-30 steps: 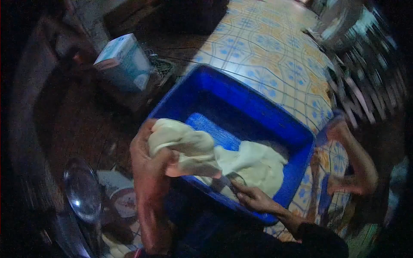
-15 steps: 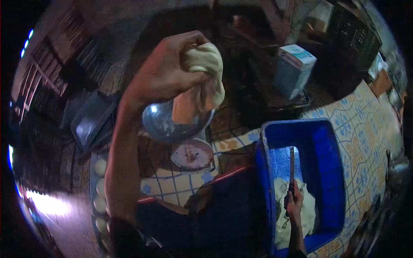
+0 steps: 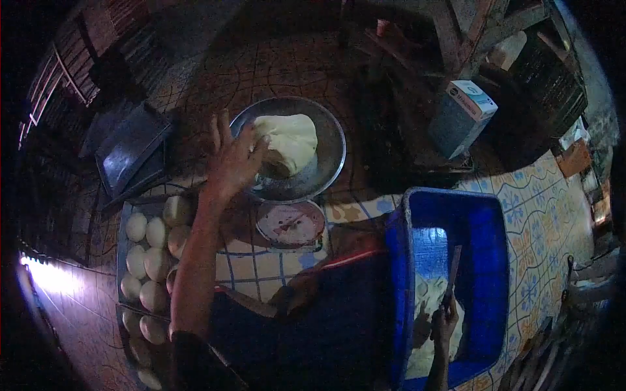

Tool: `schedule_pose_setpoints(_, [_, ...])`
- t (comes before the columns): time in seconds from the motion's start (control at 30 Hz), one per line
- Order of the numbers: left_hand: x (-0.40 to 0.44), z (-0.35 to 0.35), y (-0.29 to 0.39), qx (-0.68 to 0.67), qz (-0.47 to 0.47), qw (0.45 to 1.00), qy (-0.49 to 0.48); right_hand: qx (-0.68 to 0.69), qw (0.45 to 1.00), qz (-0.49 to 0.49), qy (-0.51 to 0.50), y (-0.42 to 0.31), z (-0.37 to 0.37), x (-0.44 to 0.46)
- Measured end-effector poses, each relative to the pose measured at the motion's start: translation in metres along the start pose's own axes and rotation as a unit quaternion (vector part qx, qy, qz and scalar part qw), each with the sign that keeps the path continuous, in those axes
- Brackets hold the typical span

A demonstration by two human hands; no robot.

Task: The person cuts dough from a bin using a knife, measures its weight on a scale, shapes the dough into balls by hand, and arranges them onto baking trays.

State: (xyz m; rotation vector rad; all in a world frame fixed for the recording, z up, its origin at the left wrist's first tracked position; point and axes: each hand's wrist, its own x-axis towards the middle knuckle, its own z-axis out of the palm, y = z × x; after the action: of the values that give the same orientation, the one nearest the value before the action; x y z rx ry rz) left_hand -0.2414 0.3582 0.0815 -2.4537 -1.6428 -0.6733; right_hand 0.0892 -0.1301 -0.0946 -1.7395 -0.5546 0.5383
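**Dough lump point(image 3: 293, 138) drops from the left hand point(image 3: 236, 159) into the metal bowl point(image 3: 331, 156)**

The blue tub point(image 3: 489, 260) still holds a mass of remaining dough point(image 3: 422, 352). The bowl, bare inside half a second ago, now carries the lump that hung from the left hand above it. That hand's grip is spread, fingers fanned at the lump's left edge; whether the thumb still touches is hard to tell. The right hand point(image 3: 445, 324) stays wrapped round the handle of a knife point(image 3: 456, 264) in the tub. This portion seems parted from the rest, its weight probably on the dial scale point(image 3: 291, 223) beneath the bowl.

The floor point(image 3: 535, 208) is smooth patterned tile. The tub is deep, oblong and plastic-looking. A shallow tray point(image 3: 122, 254) bears pale dough balls point(image 3: 155, 232), rounded and smooth. The bowl is round, dull-shining metal; the lump, soft, creamy and slumped. The scale's face is a pale disc, the knife's blade thin and straight.
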Motion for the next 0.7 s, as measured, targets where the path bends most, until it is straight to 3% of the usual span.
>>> schedule_pose_setpoints(0.03, [-0.01, 0.003, -0.003, 0.001, 0.001, 1.0, -0.002, 0.0, 1.0, 0.017, 0.02, 0.003, -0.007, 0.0])
schedule_pose_setpoints(0.1, [-0.031, 0.005, -0.004, 0.143, -0.058, 0.978, 0.141, -0.016, 0.999, 0.002, 0.033, 0.016, -0.024, 0.003])
schedule_pose_setpoints(0.13, [-0.04, -0.003, 0.004, 0.144, -0.053, 0.978, 0.144, -0.033, 0.998, -0.015, 0.046, 0.021, -0.03, 0.006])
schedule_pose_setpoints(0.2, [-0.062, -0.031, 0.031, -0.011, -0.047, 0.973, 0.228, -0.015, 0.998, -0.018, 0.055, 0.03, -0.048, 0.009])
schedule_pose_setpoints(0.27, [-0.089, -0.044, 0.091, -0.244, 0.031, 0.945, 0.215, -0.027, 0.996, -0.017, 0.08, 0.037, -0.064, 0.017])
schedule_pose_setpoints(0.3, [-0.109, -0.043, 0.123, -0.247, 0.09, 0.945, 0.192, -0.051, 0.994, -0.009, 0.094, 0.04, -0.073, 0.022])
schedule_pose_setpoints(0.33, [-0.129, -0.045, 0.158, -0.3, 0.125, 0.944, 0.057, -0.076, 0.991, -0.002, 0.108, 0.026, -0.07, 0.024])
schedule_pose_setpoints(0.37, [-0.144, -0.031, 0.194, -0.345, 0.221, 0.91, -0.058, -0.044, 0.994, 0.008, 0.104, 0.012, -0.069, 0.022])
schedule_pose_setpoints(0.4, [-0.161, -0.018, 0.227, -0.431, 0.253, 0.861, -0.095, -0.044, 0.994, 0.008, 0.101, 0.02, -0.072, 0.026])
schedule_pose_setpoints(0.47, [-0.186, 0.013, 0.297, -0.42, 0.371, 0.783, -0.271, -0.068, 0.987, -0.074, 0.121, 0.042, -0.095, 0.032])
schedule_pose_setpoints(0.53, [-0.203, 0.037, 0.358, -0.378, 0.442, 0.706, -0.404, -0.116, 0.989, -0.024, 0.084, 0.042, -0.12, 0.03])
schedule_pose_setpoints(0.6, [-0.233, 0.06, 0.405, -0.411, 0.415, 0.698, -0.414, -0.159, 0.963, -0.146, 0.162, 0.037, -0.121, 0.04])
schedule_pose_setpoints(0.67, [-0.266, 0.093, 0.445, -0.284, 0.475, 0.703, -0.446, -0.163, 0.965, -0.14, 0.153, 0.0, -0.118, 0.031])
schedule_pose_setpoints(0.7, [-0.342, 0.156, 0.487, -0.263, 0.394, 0.794, -0.38, -0.151, 0.964, -0.162, 0.146, -0.009, -0.119, 0.031])
